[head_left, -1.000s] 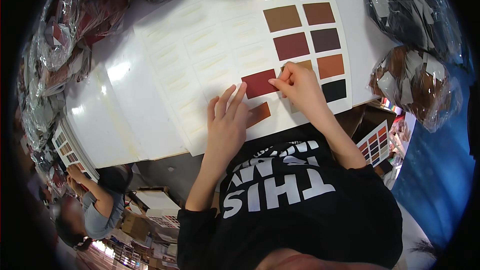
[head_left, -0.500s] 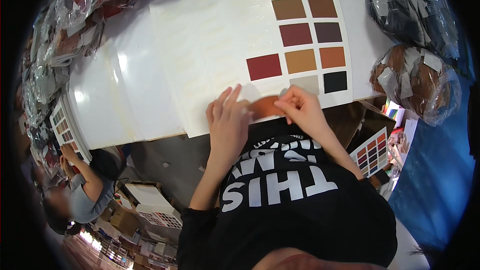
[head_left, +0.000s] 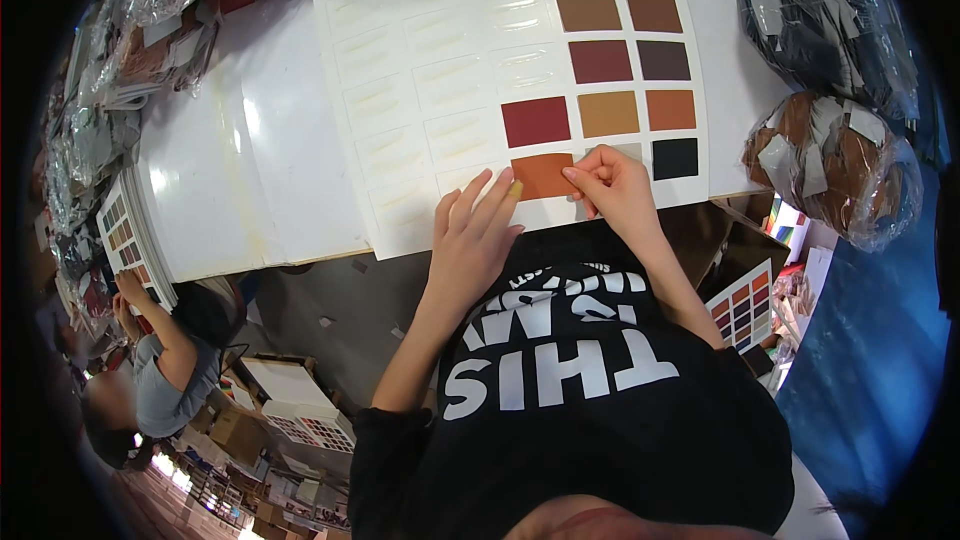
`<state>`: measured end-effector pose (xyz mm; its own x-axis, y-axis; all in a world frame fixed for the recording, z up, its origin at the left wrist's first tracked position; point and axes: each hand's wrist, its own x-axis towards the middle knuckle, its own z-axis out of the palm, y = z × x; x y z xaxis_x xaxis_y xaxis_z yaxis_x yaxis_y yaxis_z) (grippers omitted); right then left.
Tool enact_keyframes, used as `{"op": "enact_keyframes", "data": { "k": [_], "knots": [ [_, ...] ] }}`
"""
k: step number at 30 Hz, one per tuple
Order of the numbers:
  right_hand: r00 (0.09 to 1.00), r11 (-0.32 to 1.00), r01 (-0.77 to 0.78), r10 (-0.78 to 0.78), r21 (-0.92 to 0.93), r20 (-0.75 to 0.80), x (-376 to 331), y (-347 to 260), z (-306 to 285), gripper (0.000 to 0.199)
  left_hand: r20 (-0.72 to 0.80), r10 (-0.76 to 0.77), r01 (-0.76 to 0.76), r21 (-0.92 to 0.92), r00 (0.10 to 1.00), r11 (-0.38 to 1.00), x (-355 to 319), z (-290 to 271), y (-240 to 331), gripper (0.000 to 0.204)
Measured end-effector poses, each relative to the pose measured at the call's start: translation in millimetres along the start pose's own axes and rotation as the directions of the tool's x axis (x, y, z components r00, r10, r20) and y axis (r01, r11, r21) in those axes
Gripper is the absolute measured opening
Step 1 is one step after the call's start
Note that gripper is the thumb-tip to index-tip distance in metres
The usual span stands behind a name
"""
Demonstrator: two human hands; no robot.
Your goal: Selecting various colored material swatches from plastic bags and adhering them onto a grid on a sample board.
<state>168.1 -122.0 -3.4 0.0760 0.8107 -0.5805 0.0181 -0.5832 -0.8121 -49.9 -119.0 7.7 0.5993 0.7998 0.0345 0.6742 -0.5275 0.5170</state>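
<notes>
While the left hand lies flat, fingers spread, on the white card sheet at centre frame, the right hand pinches the right edge of a rust-orange rectangular swatch between thumb and fingertips, pressing it onto the sheet just below a matte dark red swatch. Glossy clear bags of brown scraps bulge at the right edge.
</notes>
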Motion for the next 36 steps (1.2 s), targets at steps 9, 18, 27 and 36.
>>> {"op": "enact_keyframes", "data": {
  "k": [9, 18, 27, 36],
  "knots": [
    [0.988, 0.918, 0.08, -0.126, -0.387, -0.094, 1, -12, 2, 0.024, 0.099, 0.011, -0.029, 0.184, 0.995, 0.983, 10, 2, 4, 0.051],
    [0.939, 0.887, 0.219, -0.305, -0.406, -0.159, -12, -10, -8, 0.027, 0.031, 0.182, -0.184, 0.123, 0.983, 0.975, 24, 21, 18, 0.048],
    [0.829, 0.791, 0.468, -0.547, -0.393, -0.113, -1, -51, -19, 0.023, -0.435, 0.216, -0.123, 0.231, 0.874, 0.965, 138, -123, -46, 0.045],
    [0.584, 0.575, 0.676, -0.799, -0.461, -0.139, 48, -133, -30, 0.017, -0.507, 0.205, 0.147, 0.569, 0.837, 0.809, 284, -209, -149, 0.028]
  ]
}}
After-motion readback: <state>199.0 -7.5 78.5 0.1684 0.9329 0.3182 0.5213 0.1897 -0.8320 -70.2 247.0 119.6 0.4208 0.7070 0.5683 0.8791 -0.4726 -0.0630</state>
